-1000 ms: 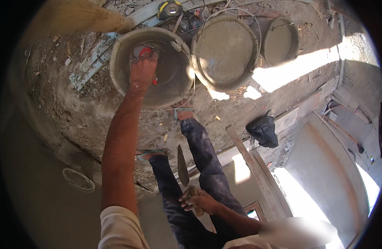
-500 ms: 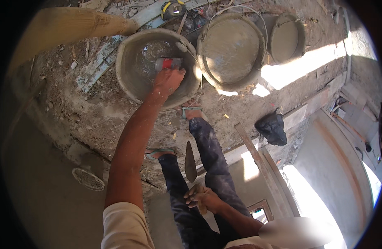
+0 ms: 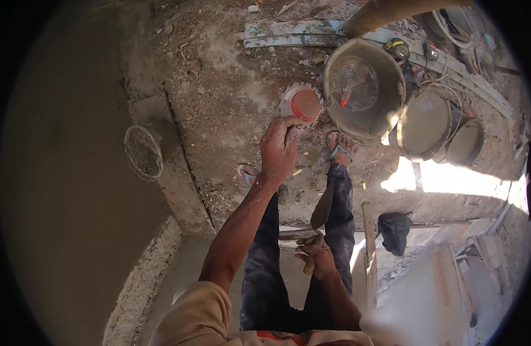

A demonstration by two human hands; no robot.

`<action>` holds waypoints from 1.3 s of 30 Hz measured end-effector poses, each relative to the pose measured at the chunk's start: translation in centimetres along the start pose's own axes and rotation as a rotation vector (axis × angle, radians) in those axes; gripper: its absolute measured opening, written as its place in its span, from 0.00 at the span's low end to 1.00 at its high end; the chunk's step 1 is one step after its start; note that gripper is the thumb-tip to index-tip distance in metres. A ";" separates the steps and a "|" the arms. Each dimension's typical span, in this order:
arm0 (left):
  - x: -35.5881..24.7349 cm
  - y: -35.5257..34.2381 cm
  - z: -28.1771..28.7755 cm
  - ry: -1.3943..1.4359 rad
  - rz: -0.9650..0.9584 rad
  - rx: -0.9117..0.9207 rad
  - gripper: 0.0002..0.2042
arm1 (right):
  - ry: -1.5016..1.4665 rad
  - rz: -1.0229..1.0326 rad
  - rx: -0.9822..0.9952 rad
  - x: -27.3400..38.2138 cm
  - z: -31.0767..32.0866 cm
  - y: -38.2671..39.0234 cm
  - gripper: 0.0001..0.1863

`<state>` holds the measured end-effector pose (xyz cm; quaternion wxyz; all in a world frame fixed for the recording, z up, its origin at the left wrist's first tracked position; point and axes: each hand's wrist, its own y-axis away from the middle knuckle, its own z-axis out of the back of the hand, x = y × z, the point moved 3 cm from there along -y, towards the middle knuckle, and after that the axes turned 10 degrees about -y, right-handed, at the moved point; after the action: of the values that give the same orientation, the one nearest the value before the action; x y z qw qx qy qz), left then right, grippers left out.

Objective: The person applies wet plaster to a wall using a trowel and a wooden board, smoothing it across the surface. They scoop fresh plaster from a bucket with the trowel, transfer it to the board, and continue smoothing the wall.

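My left hand [image 3: 280, 147] is closed on the near rim of a small red-and-pale container [image 3: 306, 104] with a jagged edge, just outside a large grey bucket [image 3: 331, 112]. The bucket holds rippled water, with a small red shape [image 3: 344, 101] in it that I cannot make out. My right hand [image 3: 316, 254] grips the handle of a pointed trowel [image 3: 321, 210], blade forward, between my legs.
Two more mortar-coated buckets [image 3: 421, 124] [image 3: 468, 138] stand right. A crusted bucket [image 3: 153, 147] is left. Painted boards [image 3: 288, 29], a yellow-black tape measure [image 3: 399, 51] and a wooden post [image 3: 369, 14] lie beyond. A black plastic bag [image 3: 395, 230] is at right.
My left hand has lifted the red container out of the large bucket and moved it left of it. My view has turned, shifting the buckets rightward. The trowel stays in my right hand.
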<state>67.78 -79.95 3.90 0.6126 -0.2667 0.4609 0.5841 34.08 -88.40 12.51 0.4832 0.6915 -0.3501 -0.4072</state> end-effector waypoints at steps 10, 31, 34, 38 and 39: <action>19.8 11.6 34.8 0.413 0.617 -0.696 0.09 | 0.276 0.068 -0.066 -4.2 0.0 -1.3 0.13; 4.6 4.7 2.9 0.331 0.360 -0.031 0.10 | 0.182 0.045 0.017 -0.3 0.5 0.1 0.11; 0.8 4.7 -5.7 0.449 0.390 0.173 0.18 | 0.193 0.018 0.021 1.1 -0.6 1.1 0.10; -3.7 6.1 -8.7 0.438 0.400 0.268 0.30 | 0.205 0.067 -0.013 3.1 -1.9 1.6 0.10; -3.1 7.2 -7.8 0.419 0.426 0.248 0.32 | 0.208 0.063 -0.021 3.1 -2.4 1.7 0.10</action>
<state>59.18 -86.83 4.76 0.3963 -0.2022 0.6899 0.5710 37.40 -90.66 13.92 0.5368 0.7136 -0.3151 -0.3215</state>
